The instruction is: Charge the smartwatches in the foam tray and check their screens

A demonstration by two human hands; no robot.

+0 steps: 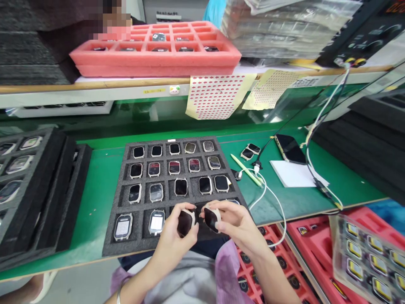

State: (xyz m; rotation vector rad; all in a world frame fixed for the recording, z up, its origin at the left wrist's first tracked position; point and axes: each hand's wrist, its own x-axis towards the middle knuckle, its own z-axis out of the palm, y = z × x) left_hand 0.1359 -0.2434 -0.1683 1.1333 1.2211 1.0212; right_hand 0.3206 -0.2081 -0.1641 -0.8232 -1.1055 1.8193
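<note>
My left hand [177, 230] is closed around a smartwatch case [186, 222] with a dark screen and pale frame. A second such smartwatch case [211, 219] is pinched between the thumb and fingers of my right hand [236, 221]. Both are held close together above the front edge of a black foam tray [109, 236]. Rows of strapless watch cases sit in the tray's compartments. At the front left, one watch [123, 226] and its neighbour [157, 221] have lit, pale screens; most others are dark. My hands hide some of the front compartments.
Stacked foam trays [60, 190] stand at left. To the right are two watch cases [249, 151], a green pen [247, 170], a white cable [283, 207], white paper [292, 174] and a phone [289, 147]. A pink foam tray [155, 63] sits on the shelf; more lie low at right.
</note>
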